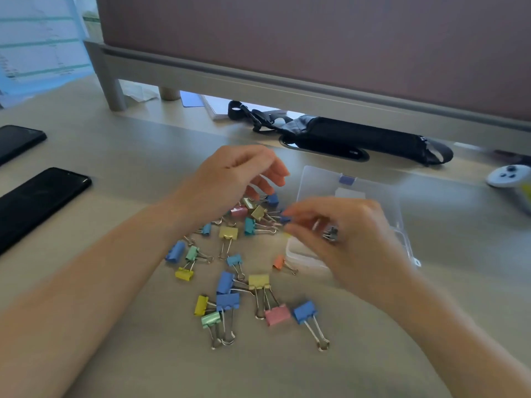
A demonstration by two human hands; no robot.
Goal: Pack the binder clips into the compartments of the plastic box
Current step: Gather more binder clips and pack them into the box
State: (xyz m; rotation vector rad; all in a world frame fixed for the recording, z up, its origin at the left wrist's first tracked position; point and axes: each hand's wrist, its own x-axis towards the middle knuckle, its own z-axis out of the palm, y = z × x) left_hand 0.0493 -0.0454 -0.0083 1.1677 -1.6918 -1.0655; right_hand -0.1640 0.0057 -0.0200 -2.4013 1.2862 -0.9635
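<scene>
While pastel binder clips (228, 301) in blue, yellow, pink, green and orange lie scattered loose across a beige desk (287, 369), a person's two bare hands work above the far end of the pile. The left hand (238, 179) hovers over the heap with its fingers curled downward, their tips just above a blue clip; whether it pinches anything cannot be told. The right hand (347, 237), blurred, is curled above the near left corner of the clear plastic box (298, 254) and grips a small grey clip (330, 234) against its inner side, its fingertips close to another blue clip. The box sits just right of the pile, its transparent lid (373, 193) folded open toward the back, a purple latch (346, 180) at the lid's far edge; what its compartments hold is hidden by the hand. Two black phones (40, 202) rest at the left, a black pouch (359, 136) lies beneath a desk partition (316, 38), and a white controller (508, 175) sits at the far right.
</scene>
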